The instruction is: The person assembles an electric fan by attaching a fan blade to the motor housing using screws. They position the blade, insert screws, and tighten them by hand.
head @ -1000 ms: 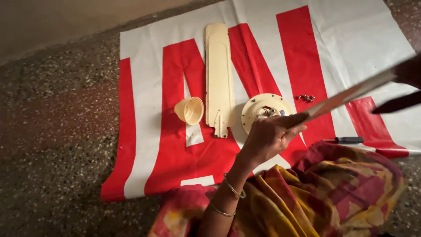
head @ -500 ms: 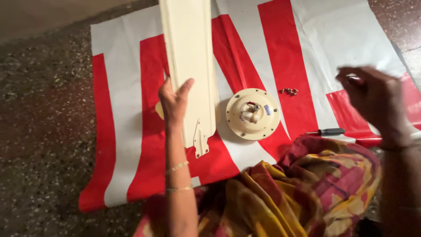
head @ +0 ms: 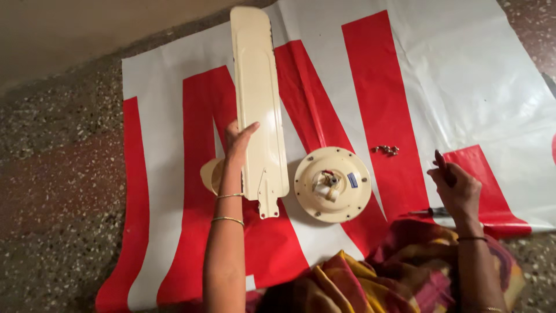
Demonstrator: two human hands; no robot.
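Head view: fan blade [head: 258,110] under left fingers [head: 246,130].

A speckled stone floor [head: 63,191] carries a red and white plastic sheet [head: 463,75]. On the sheet lie a cream fan motor housing [head: 332,184], a cream cup-shaped cover [head: 211,175], some small screws [head: 386,150] and a screwdriver [head: 431,212].

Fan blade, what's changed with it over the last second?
The left hand swung the fan blade from the right across to the left, laying it over the other blade. The right hand let go. The motor housing, screws and screwdriver stayed put.
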